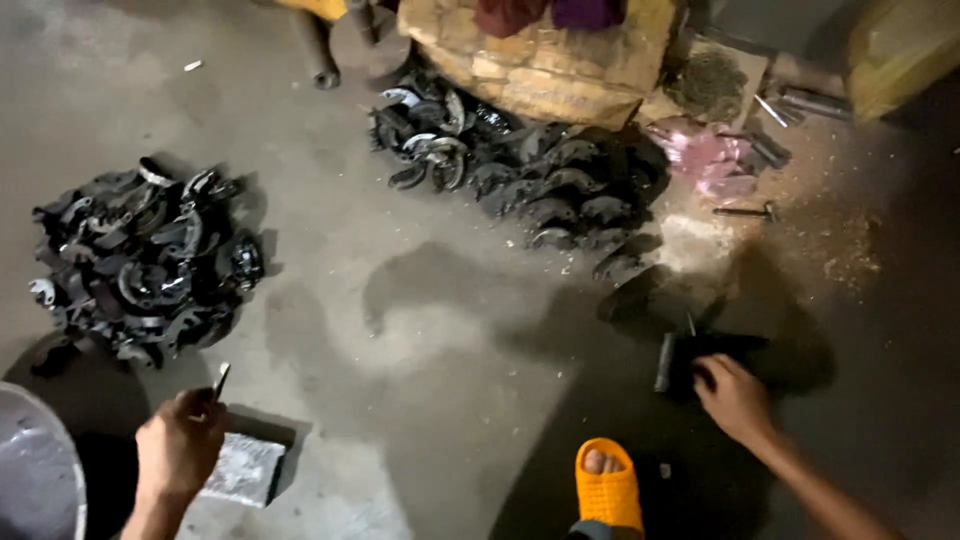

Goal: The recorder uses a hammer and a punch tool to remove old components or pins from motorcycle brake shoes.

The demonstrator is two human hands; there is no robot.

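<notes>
Left hand (180, 445) is closed round a thin metal tool (220, 380), tip sticking up past the knuckles; can't tell what kind. Just below and right of it sits a grey block (245, 470) on the floor, close to the hand but not touching as far as I can see. Bottom-left corner: rim of a pale tub (45, 440).

Right hand (735, 398) reaches out to a dark part (725, 350) lying in shadow, fingers curled down on it; grip itself too dark to make out. A short rod (664, 362) lies just left of that part. An orange slipper (608, 487) with toes showing sits between the two hands, nearer the right.

Further out on the concrete floor (420, 350): a pile of curved dark metal pieces (145, 265) at left, well apart from a second, longer pile (530, 170) at top centre. Behind the second pile is a tan sack (550, 55). To the right, pink plastic (715, 160), a small hammer (745, 211), and sawdust-like grit (830, 240) spread over the floor.
</notes>
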